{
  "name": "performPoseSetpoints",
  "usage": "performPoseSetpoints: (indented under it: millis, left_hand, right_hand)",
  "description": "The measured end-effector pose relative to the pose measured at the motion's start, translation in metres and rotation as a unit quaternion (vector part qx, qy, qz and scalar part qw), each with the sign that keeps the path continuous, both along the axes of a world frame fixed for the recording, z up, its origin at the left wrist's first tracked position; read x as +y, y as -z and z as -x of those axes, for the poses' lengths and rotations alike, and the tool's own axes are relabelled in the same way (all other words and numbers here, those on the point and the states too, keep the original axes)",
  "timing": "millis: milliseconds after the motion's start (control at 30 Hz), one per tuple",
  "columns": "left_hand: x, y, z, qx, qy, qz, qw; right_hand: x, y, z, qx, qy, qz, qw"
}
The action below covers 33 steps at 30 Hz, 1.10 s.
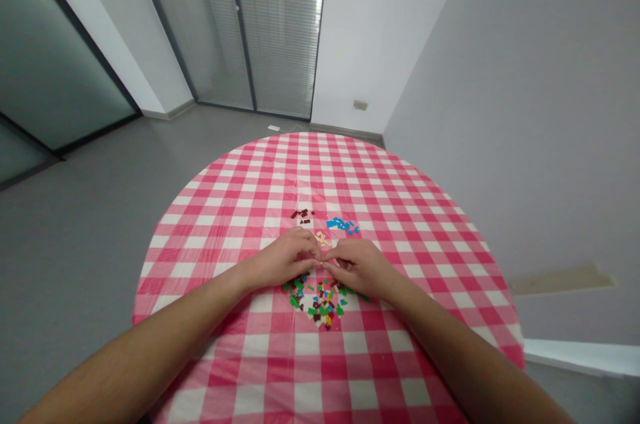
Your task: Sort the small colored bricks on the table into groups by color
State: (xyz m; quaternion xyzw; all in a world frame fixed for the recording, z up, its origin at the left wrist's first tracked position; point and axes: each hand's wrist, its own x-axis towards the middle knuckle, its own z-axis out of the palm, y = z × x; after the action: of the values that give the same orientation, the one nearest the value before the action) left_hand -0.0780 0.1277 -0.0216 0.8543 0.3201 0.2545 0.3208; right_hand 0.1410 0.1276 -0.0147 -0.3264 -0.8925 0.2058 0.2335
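Narrow pinch of left hand (283, 261) and right hand (360, 269) above the gingham-covered desk (415, 317), any held piece too small to tell, loose plastic bricks (317, 304) just under the hands, blue bricks (343, 225) just beyond: scatter risk from a slipped piece or lowered wrist.

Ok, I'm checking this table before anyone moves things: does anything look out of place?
Yes: the mixed-colour pile of small bricks below the left hand and right hand looks jumbled, while the blue bricks and dark reddish-brown bricks lie in single-colour clusters. A green brick also sits slightly apart from the pile.
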Motion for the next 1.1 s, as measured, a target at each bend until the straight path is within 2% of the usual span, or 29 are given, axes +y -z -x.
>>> performPoseSetpoints:
  millis: [133, 567, 800, 900, 1100]
  left_hand:
    - [0.002, 0.003, 0.000, -0.013, 0.000, -0.004, 1.000]
    - [0.000, -0.005, -0.001, -0.002, -0.008, -0.012, 1.000]
    - [0.000, -0.004, -0.002, 0.001, -0.021, -0.007, 1.000]
    - [0.001, -0.001, -0.001, -0.005, -0.041, -0.015, 0.999]
    - [0.003, 0.000, 0.002, -0.005, -0.085, -0.038, 0.996]
  right_hand:
    - [0.000, 0.002, 0.000, -0.010, 0.010, -0.013, 1.000]
    - [0.003, 0.003, 0.000, -0.040, 0.028, -0.002, 0.999]
    - [0.003, 0.006, 0.003, -0.037, 0.032, -0.002, 0.999]
    - [0.006, 0.005, 0.002, -0.047, 0.061, -0.008, 0.997]
    - [0.016, -0.001, -0.005, -0.109, 0.188, 0.012, 0.976]
